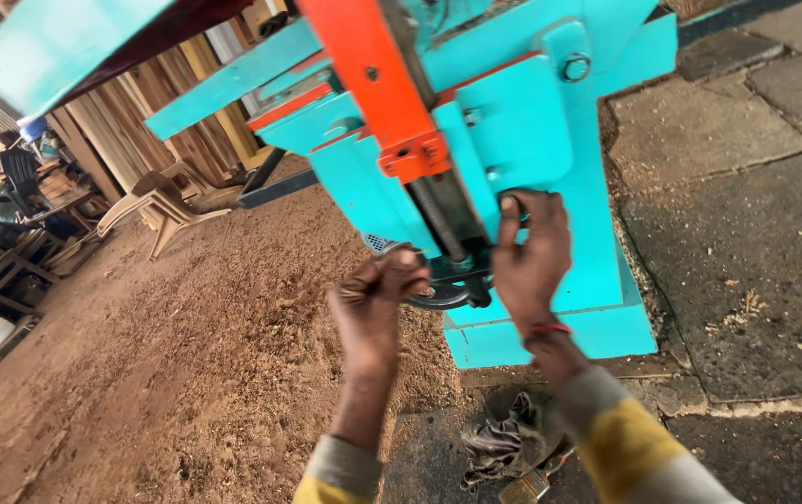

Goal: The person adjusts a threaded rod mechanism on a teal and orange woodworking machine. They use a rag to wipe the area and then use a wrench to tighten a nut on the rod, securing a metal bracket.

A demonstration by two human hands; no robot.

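Note:
A turquoise woodworking machine (522,131) with an orange bracket (373,84) stands in front of me. Low on its front a dark metal handwheel (447,294) sits at the foot of a threaded screw rod (438,219). My left hand (377,299) is closed around the wheel's left rim. My right hand (531,252) grips the right rim, with the fingers curled over its top. Both forearms, in grey and yellow sleeves, come in from the bottom of the view.
Sawdust (186,355) covers the ground at left. Plastic chairs (163,201) and stacked planks (139,121) stand at the far left. Stone paving (746,233) lies to the right. A crumpled rag (503,439) lies on the ground below my arms.

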